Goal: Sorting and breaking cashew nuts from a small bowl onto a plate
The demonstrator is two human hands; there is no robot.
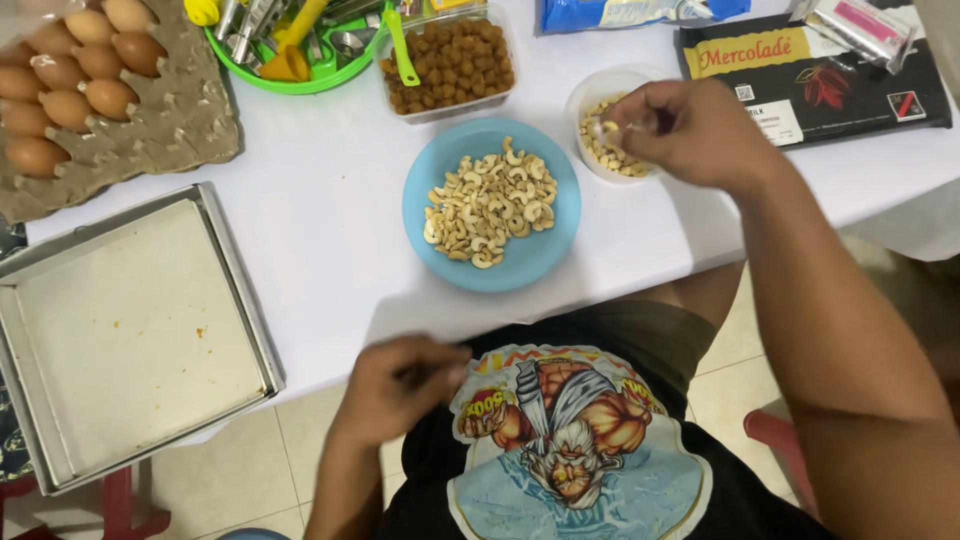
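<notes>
A cashew nut [607, 128] sits pinched in the right hand [690, 132] fingertips, over a small clear tub [592, 98] of nuts beside the blue plate [440, 170] of cashews. Most of the nut is hidden. The left hand [400, 390] is curled at the table [310, 240] edge; I cannot tell if it holds anything. A black flat packet [850, 90] lies far right. A blue bag [620, 12] is cut off on top.

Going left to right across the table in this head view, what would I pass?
Egg tray → square metal baking pan → blue plate of cashews → small clear tub of nuts, with the right hand over it → dark chocolate package.
</notes>
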